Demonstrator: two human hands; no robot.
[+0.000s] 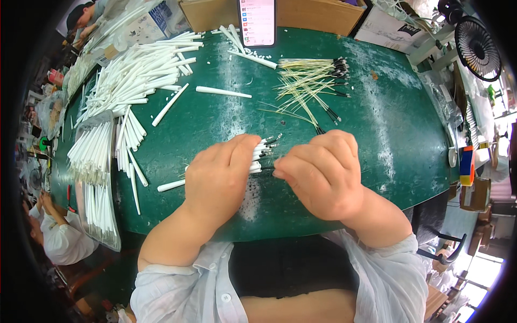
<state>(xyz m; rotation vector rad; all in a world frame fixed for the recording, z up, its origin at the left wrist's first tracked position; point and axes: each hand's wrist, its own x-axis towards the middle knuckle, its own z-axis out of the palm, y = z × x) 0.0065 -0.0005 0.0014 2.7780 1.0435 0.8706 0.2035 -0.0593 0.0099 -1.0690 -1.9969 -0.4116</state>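
Note:
My left hand (218, 167) is closed around a bundle of white tapered tubes (256, 165). Thin leads with black sleeves and small clear tips stick out of some tube ends, to the right. The fingers of my right hand (326, 172) are pinched at a black-sleeved wire (267, 168), which lines up with one tube's end; the fingertips partly hide it. Just beyond my right hand lies a loose pile of thin pale wires (304, 81) with black ends. One white tube (171, 185) points out to the left of my left hand.
A large heap of white tubes (129, 72) covers the table's far left. Nearer, a metal tray (114, 215) holds more tubes. A phone (257, 24) stands at the back before cardboard boxes (318, 16). A fan (477, 48) is at right. Other people sit at left.

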